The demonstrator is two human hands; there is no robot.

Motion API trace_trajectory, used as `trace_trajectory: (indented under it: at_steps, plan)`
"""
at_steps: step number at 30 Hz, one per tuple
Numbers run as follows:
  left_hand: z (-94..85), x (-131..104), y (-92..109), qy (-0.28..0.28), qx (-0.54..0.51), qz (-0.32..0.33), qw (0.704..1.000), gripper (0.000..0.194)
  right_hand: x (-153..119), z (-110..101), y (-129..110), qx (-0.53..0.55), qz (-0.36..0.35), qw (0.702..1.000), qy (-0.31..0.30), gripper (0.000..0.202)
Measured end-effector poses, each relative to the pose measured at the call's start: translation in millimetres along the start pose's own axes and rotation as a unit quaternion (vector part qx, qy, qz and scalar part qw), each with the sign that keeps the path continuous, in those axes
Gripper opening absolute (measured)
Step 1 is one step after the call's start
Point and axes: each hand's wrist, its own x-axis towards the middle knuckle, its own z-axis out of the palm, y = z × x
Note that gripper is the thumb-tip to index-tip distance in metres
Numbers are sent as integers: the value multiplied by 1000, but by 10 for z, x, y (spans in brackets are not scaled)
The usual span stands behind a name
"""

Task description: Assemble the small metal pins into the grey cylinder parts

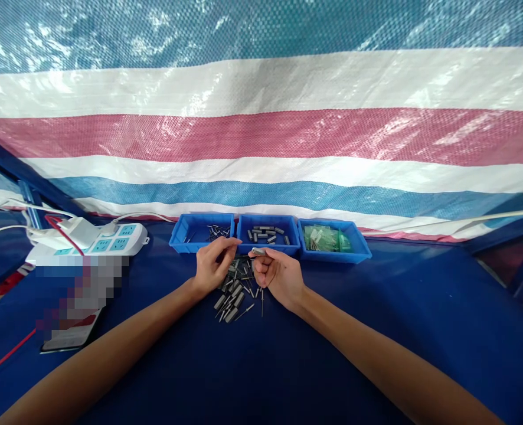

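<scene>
My right hand (284,276) is closed around a small grey metal piece (258,252), held between thumb and forefinger in front of the middle bin. Facing it, my left hand (212,264) has thumb and forefinger pinched together; whatever may be between the tips is too small to make out. Under and between both hands lies a loose pile of grey metal pieces and thin pins (234,300). The middle blue bin (268,248) holds short grey cylinders (265,229). Dark thin pins (217,231) lie in the left blue bin (182,243), partly behind my left hand.
The right blue bin (336,257) contains green plastic bags (326,237) and some pins. A white power strip (131,239) with plugs and cables stands at the left, near a phone-like object (69,339), partly blurred out. A striped tarp (261,136) hangs behind the blue table (403,307).
</scene>
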Motion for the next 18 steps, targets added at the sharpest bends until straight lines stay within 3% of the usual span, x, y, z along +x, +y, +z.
trace_trajectory:
  at_steps: [4, 9, 18]
  plan:
    - [-11, 3, 2, -12, -8, 8, 1000, 16, -7, 27, -7, -43, -18, 999, 16, 19]
    - [-24, 1, -5, -36, -7, 26, 999, 16, 6, 34, 20, -147, -121, 980, 55, 21]
    - [-28, 52, 69, -61, -7, 67, 996, 13, -38, -22, 74, -392, -259, 880, 74, 20]
